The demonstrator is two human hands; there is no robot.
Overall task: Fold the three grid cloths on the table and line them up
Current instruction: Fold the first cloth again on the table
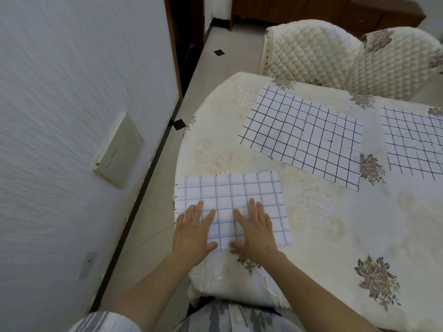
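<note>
A folded white cloth with a faint blue-grey grid (235, 195) lies at the near left edge of the table (323, 224). My left hand (195, 230) and my right hand (255, 227) both press flat on its near half, fingers straight and spread. A second grid cloth with black lines (304, 135) lies spread flat farther back in the middle. A third grid cloth (414, 142) lies flat at the right and is cut off by the frame edge.
The table carries a cream floral tablecloth. Two quilted chair backs (309, 49) stand behind it. A white wall (72, 92) with a beige box is close on the left, with a strip of tiled floor between wall and table.
</note>
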